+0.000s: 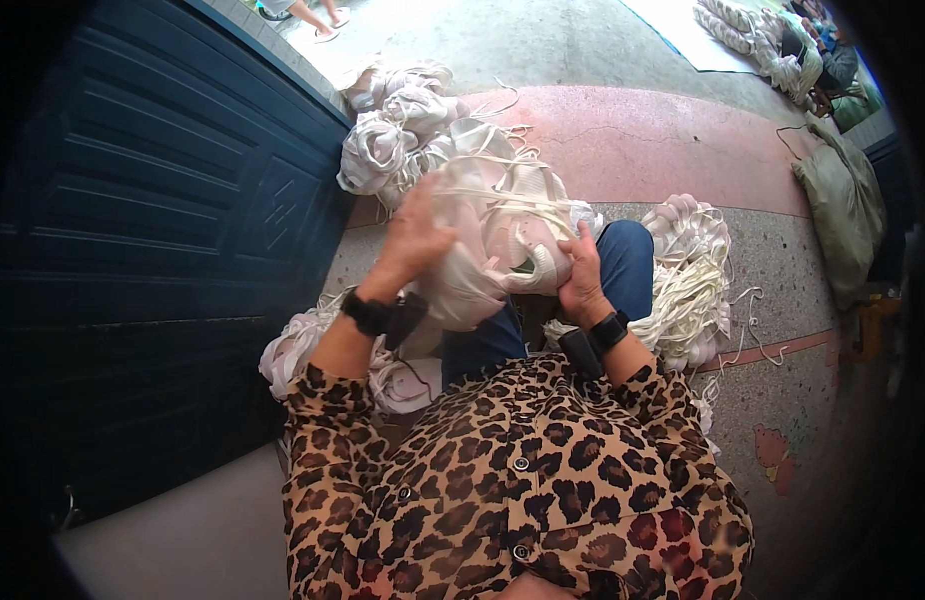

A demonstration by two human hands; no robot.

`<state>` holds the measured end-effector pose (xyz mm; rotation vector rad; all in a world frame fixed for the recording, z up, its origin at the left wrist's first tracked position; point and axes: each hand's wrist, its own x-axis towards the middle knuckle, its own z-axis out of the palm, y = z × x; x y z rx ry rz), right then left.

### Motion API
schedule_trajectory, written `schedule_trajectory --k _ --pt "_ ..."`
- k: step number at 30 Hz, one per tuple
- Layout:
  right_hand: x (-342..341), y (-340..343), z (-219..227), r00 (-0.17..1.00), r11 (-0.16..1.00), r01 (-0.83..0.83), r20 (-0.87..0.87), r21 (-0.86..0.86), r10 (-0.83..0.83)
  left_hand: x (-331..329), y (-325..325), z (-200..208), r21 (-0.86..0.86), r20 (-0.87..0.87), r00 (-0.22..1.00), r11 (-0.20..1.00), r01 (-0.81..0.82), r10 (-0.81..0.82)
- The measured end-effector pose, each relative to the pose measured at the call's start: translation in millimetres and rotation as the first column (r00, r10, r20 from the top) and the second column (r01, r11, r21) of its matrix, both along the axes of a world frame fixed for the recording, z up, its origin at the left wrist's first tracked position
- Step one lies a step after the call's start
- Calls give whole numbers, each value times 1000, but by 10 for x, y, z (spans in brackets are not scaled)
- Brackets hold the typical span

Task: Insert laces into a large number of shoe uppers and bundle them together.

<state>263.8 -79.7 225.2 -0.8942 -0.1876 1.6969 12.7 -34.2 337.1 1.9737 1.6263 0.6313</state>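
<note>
A bundle of white and pale pink stitched fabric pieces [463,250] with long white cords is held up above my lap. My right hand [585,275] grips its right side, thumb on top and fingers partly hidden beneath. At its left side is my left hand [415,240], smeared by motion, so its hold on the fabric cannot be made out. A rounded opening with a thick padded edge [531,250] faces up near my right hand, and a bit of green shows inside.
Similar heaped bundles lie beyond on the left [393,140], by my left forearm [301,345] and right of my knee [688,280]. A dark blue panelled door [183,200] stands at left. An olive sack [841,210] leans at right. People appear at the far edges.
</note>
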Motion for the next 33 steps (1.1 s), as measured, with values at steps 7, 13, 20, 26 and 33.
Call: schedule_trajectory --k 7,13,20,26,33 --pt "1 -91 -332 990 992 -49 -139 -120 32 -1163 -112 -213 7 -436 823 916 -401 364" --pt "-95 -160 -15 997 994 -81 -14 -75 80 -235 -405 96 396 -244 969 915 73 28" --pt "163 -14 -148 982 988 -147 -115 52 152 -642 -553 -928 -217 -661 722 973 73 -202" --pt "68 -151 -401 986 995 -98 -140 -21 94 -706 -694 -655 -358 -625 750 933 -28 -217" --pt "127 -135 -99 985 983 -161 -44 88 165 152 -340 -1001 -116 132 987 988 104 -88"
